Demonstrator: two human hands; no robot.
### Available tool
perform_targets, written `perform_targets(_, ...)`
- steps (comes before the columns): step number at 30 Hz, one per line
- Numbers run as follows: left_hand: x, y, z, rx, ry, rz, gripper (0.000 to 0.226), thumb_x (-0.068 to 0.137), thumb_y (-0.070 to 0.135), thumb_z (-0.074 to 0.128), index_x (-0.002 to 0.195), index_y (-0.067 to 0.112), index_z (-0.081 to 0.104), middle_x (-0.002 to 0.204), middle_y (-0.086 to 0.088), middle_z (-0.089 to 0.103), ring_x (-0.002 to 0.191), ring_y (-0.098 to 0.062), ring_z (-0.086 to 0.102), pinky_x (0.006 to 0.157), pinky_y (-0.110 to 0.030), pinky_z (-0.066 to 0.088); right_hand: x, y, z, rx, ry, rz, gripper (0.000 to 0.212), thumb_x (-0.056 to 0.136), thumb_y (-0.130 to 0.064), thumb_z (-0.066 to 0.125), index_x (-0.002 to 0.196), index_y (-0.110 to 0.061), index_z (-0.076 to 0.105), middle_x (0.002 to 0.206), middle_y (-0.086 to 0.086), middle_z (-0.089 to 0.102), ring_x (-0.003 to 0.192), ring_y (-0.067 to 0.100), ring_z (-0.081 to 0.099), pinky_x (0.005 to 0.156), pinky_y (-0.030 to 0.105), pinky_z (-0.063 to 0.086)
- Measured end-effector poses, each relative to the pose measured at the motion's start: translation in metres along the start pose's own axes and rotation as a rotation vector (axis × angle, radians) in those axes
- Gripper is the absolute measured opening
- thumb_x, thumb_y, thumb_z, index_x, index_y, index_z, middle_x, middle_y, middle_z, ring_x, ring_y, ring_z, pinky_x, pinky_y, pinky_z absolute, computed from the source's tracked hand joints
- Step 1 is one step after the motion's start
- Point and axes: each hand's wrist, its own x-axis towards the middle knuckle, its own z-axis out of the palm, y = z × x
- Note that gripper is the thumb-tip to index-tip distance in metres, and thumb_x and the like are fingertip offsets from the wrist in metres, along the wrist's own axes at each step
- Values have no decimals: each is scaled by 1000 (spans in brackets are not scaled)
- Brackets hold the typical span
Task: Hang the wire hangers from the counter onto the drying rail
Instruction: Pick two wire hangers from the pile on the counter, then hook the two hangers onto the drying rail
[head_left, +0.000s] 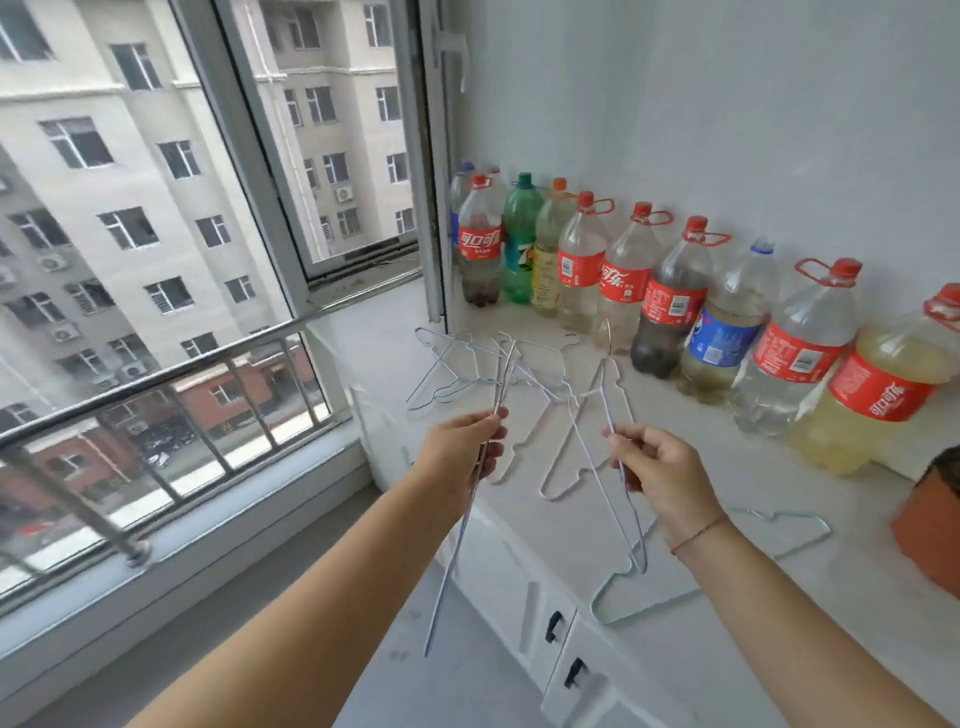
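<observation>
Close up, my left hand (462, 447) is pinching one wire hanger (456, 551), my right hand (662, 480) another hanger (605, 400); more hangers (447, 364) are lying tangled on the far counter (737, 467). They are looking light and bendy, best held near the hook (609, 335).

left hand (462, 448), right hand (658, 480), hangers (454, 561) gripped

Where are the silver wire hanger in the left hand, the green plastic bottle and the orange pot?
silver wire hanger (457, 545), head view, lower stretch.
green plastic bottle (522, 210), head view, shoulder.
orange pot (924, 525), head view, side wall.
</observation>
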Motion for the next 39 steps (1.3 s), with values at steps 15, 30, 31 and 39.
perform_targets(15, -178, 106, -198, 14, 450, 283, 12, 88, 8, 59, 89, 6, 71, 70, -3, 65, 58, -10, 51, 50, -18, 36, -83, -145, 197, 141, -590, -163, 14, 87, -17, 59, 95, -8, 68, 63, 3, 56, 58, 13, 44, 49, 15, 39)
perform_targets(30, -319, 272, -340, -24, 617, 480, 14, 85, 13, 62, 86, 0, 68, 69, -4, 61, 58, -10, 43, 50, -20, 37, -193, -337, 347, 331, -971, -438, 18, 84, -19, 59, 93, -7, 69, 65, 3, 59, 60, 13, 47, 60, 25, 39)
perform_targets(31, -325, 286, -348, -28, 622, 499, 16, 85, 13, 62, 90, -1, 67, 69, -4, 61, 57, -10, 44, 47, -19, 38, -198, -349, 356, 341, -972, -463, 19, 85, -19, 58, 94, -5, 68, 66, 4, 58, 61, 13, 47, 61, 25, 39)
perform_targets(39, -366, 378, -387, -36, 634, 677, 17, 91, 14, 54, 80, 2, 60, 66, -4, 53, 51, -7, 38, 32, -12, 34, -220, -426, 413, 336, -957, -624, 20, 89, -18, 56, 98, -4, 66, 68, 3, 60, 62, 11, 51, 61, 21, 45)
